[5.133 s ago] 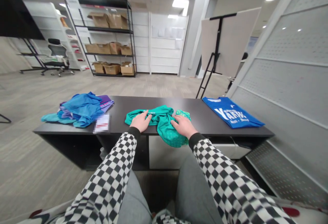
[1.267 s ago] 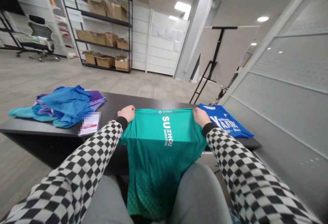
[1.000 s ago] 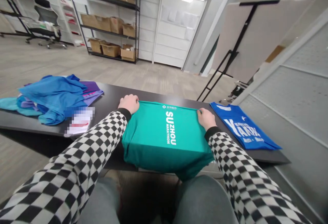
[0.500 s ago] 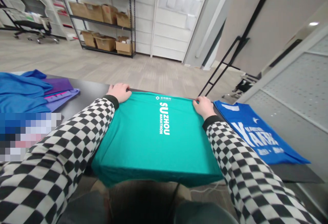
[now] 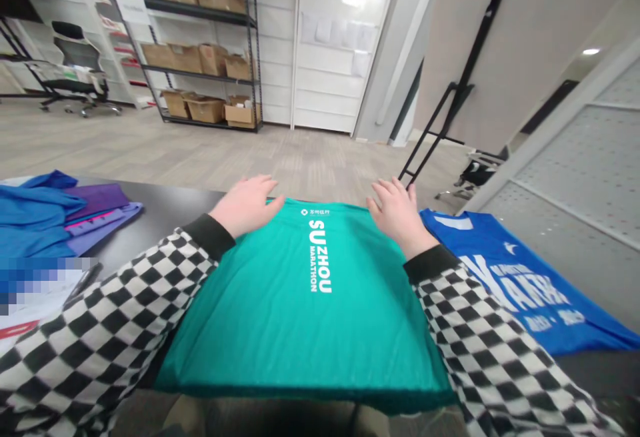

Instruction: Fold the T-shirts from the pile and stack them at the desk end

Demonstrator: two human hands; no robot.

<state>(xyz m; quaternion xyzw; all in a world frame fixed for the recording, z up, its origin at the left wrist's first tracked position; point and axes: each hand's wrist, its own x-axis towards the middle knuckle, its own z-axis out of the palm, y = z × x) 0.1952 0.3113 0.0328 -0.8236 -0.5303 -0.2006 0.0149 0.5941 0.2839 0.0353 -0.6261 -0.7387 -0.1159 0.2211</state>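
Your green shirt point(image 5: 310, 330) lies spread on the dark table point(image 5: 167, 207) at the clock's centre, its near edge drooping over toward six o'clock. Your left hand point(image 5: 247, 205), at eleven, and right hand point(image 5: 397, 213), at one, are well apart, fingers loose and unclenched at its far corners; whether they touch it, I cannot tell. A blue shirt point(image 5: 530, 283) lies near three o'clock, a clothes pile point(image 5: 35, 220) between nine and ten.

black rack point(image 5: 205, 14): cardboard boxes point(image 5: 213, 61) | office chair point(image 5: 83, 55): left | board point(image 5: 540, 43): right
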